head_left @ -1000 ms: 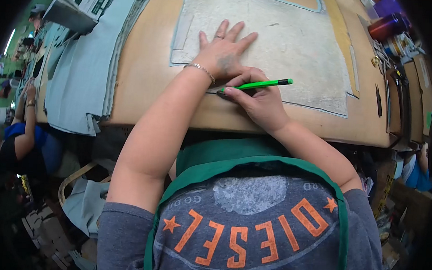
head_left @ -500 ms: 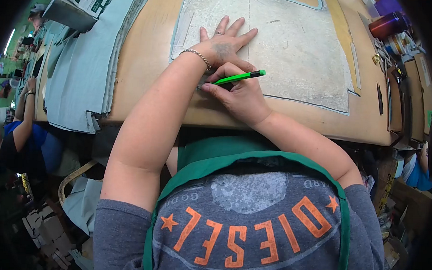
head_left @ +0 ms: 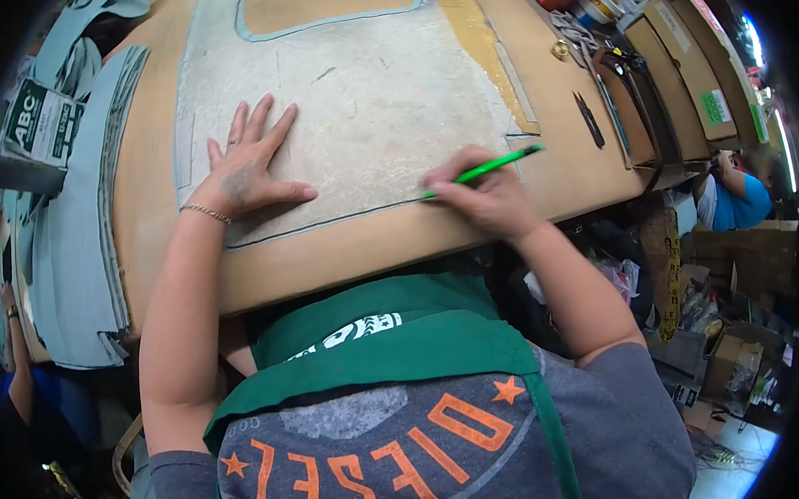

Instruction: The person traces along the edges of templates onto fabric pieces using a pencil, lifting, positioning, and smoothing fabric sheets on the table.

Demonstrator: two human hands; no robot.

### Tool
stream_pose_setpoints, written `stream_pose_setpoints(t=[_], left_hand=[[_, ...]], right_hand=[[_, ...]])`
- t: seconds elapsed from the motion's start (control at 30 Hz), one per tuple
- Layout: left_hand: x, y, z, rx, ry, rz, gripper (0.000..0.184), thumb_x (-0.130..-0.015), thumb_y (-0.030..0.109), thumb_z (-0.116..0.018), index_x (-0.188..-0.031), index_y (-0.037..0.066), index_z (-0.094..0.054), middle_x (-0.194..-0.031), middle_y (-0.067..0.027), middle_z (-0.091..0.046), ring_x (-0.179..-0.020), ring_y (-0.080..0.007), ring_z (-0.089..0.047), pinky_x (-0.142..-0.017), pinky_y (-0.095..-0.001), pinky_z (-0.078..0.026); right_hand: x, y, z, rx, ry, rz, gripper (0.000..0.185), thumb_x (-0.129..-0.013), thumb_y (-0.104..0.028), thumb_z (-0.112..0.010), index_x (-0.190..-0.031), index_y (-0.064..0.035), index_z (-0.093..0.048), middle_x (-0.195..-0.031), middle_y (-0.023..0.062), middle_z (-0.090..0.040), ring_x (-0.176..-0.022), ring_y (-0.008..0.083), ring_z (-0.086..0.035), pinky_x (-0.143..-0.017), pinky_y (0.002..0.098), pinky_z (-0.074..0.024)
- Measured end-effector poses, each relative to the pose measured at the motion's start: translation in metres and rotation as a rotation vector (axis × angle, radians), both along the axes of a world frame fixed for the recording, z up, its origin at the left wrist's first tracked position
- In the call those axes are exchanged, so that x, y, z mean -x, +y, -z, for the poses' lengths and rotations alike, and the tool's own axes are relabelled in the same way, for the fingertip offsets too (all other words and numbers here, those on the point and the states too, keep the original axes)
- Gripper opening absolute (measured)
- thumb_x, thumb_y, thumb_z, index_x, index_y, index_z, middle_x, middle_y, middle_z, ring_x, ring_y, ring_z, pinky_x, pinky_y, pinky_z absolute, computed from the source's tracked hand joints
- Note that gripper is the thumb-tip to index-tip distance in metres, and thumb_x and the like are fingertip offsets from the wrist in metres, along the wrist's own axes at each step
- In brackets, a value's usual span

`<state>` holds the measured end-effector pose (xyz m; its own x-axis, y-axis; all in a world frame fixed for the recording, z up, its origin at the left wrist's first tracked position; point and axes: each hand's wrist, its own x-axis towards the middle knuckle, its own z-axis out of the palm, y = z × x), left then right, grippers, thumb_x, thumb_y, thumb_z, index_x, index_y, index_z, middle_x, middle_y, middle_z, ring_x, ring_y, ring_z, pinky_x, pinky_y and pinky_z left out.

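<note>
A large pale sheet (head_left: 370, 105) lies on the tan tabletop (head_left: 346, 256), with a dark line along its near edge and a light blue border showing around its cut-out. My left hand (head_left: 253, 173) presses flat on the sheet's left part, fingers spread. In my right hand (head_left: 486, 195) is a green pencil (head_left: 492, 167), gripped near its lower end, its tip at the sheet's near edge. The pencil leans up to the right. A yellow strip (head_left: 480, 43) shows along the sheet's right side.
Stacked light blue fabric (head_left: 79, 227) lies at the left beside an ABC box (head_left: 37, 136). Dark tweezers-like tools (head_left: 589, 119), a brass-coloured item (head_left: 561, 50) and cardboard boxes (head_left: 679, 65) are at the right. Other people's arms (head_left: 18, 358) show at the far left, and a person in blue (head_left: 741, 197) at the right.
The view has turned and shifted right. My right hand, which was beside my left wrist, has moved right along the sheet's edge with the pencil. My left hand remains spread on the sheet.
</note>
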<state>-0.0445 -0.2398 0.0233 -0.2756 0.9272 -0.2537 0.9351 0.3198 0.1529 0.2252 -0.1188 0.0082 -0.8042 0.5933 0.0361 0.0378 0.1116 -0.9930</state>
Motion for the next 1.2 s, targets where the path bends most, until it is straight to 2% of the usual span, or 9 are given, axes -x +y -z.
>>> stream_pose_setpoints(t=[0.2,0.27,0.33,0.43,0.57,0.77,0.97,1.1,1.2], left_hand=[[-0.002,0.001,-0.004,0.003,-0.048,-0.024,0.116,-0.039,0.063,-0.069,-0.136,0.025,-0.020,-0.143,-0.0083,-0.007,-0.131,-0.0322,0.001,-0.093,-0.0653,-0.006],[-0.002,0.000,-0.004,-0.011,-0.063,-0.032,0.115,-0.039,0.061,-0.070,-0.135,0.024,-0.022,-0.143,-0.0087,-0.008,-0.131,-0.0322,0.001,-0.094,-0.0651,-0.006],[-0.003,0.001,-0.006,-0.027,-0.081,-0.032,0.112,-0.040,0.058,-0.072,-0.135,0.023,-0.024,-0.143,-0.0095,-0.010,-0.131,-0.0325,0.000,-0.094,-0.0651,-0.006],[-0.011,0.006,-0.009,-0.072,-0.128,-0.072,0.094,-0.052,0.052,-0.071,-0.131,0.021,-0.032,-0.141,-0.0093,-0.016,-0.131,-0.0333,-0.005,-0.093,-0.0658,-0.009],[-0.061,0.030,-0.008,-0.300,-0.090,0.166,0.060,-0.073,0.042,-0.060,-0.125,0.019,-0.041,-0.138,-0.0056,-0.024,-0.130,-0.0331,-0.013,-0.092,-0.0655,-0.016],[-0.136,0.091,-0.001,-0.392,-0.091,0.420,0.060,-0.076,0.050,-0.053,-0.127,0.022,-0.037,-0.137,-0.0064,-0.026,-0.129,-0.0333,-0.015,-0.090,-0.0672,-0.019],[-0.150,0.104,0.015,-0.349,-0.005,0.413,0.069,-0.070,0.063,-0.048,-0.128,0.029,-0.035,-0.138,-0.0081,-0.023,-0.128,-0.0368,-0.015,-0.087,-0.0698,-0.018],[-0.151,0.106,0.014,-0.328,-0.005,0.412,0.069,-0.069,0.065,-0.047,-0.128,0.031,-0.035,-0.138,-0.0081,-0.023,-0.128,-0.0365,-0.015,-0.088,-0.0695,-0.017],[-0.150,0.105,0.013,-0.324,-0.007,0.414,0.069,-0.069,0.064,-0.048,-0.128,0.031,-0.035,-0.138,-0.0079,-0.023,-0.128,-0.0363,-0.015,-0.088,-0.0692,-0.017]], right_hand=[[-0.111,0.067,-0.020,-0.242,-0.139,0.390,0.011,-0.077,-0.006,-0.060,-0.075,-0.0051,-0.050,-0.070,0.0023,-0.055,-0.067,0.0091,-0.054,-0.063,0.0212,-0.0429],[-0.117,0.063,-0.026,-0.168,0.107,0.496,0.009,-0.082,-0.008,-0.056,-0.081,-0.0064,-0.047,-0.073,0.0019,-0.054,-0.066,0.0088,-0.055,-0.060,0.0195,-0.0425],[-0.116,0.056,-0.025,-0.085,0.118,0.525,0.009,-0.085,-0.012,-0.053,-0.085,-0.0069,-0.045,-0.075,0.0021,-0.054,-0.066,0.0083,-0.055,-0.059,0.0187,-0.0424],[-0.098,0.051,-0.009,-0.012,0.124,0.516,0.011,-0.087,-0.016,-0.050,-0.087,-0.0072,-0.043,-0.075,0.0023,-0.054,-0.067,0.0072,-0.055,-0.057,0.0175,-0.0419],[-0.060,0.046,0.006,-0.006,0.228,0.559,0.014,-0.089,-0.020,-0.048,-0.087,-0.0069,-0.042,-0.074,0.0021,-0.054,-0.066,0.0061,-0.054,-0.054,0.0170,-0.0412],[-0.048,0.051,0.015,-0.027,0.252,0.623,0.017,-0.087,-0.021,-0.050,-0.085,-0.0066,-0.042,-0.070,0.0011,-0.052,-0.059,0.0044,-0.051,-0.051,0.0165,-0.0406],[-0.046,0.048,0.019,-0.126,0.211,0.658,0.018,-0.087,-0.021,-0.052,-0.082,-0.0057,-0.044,-0.066,-0.0002,-0.052,-0.057,0.0035,-0.048,-0.050,0.0175,-0.0401],[-0.042,0.052,0.023,-0.098,0.183,0.676,0.018,-0.086,-0.020,-0.053,-0.080,-0.0047,-0.046,-0.063,0.0000,-0.052,-0.056,0.0048,-0.048,-0.051,0.0185,-0.0402],[-0.039,0.053,0.023,-0.262,0.130,0.624,0.016,-0.086,-0.018,-0.053,-0.080,-0.0038,-0.048,-0.063,0.0011,-0.052,-0.057,0.0065,-0.049,-0.052,0.0201,-0.0409]])
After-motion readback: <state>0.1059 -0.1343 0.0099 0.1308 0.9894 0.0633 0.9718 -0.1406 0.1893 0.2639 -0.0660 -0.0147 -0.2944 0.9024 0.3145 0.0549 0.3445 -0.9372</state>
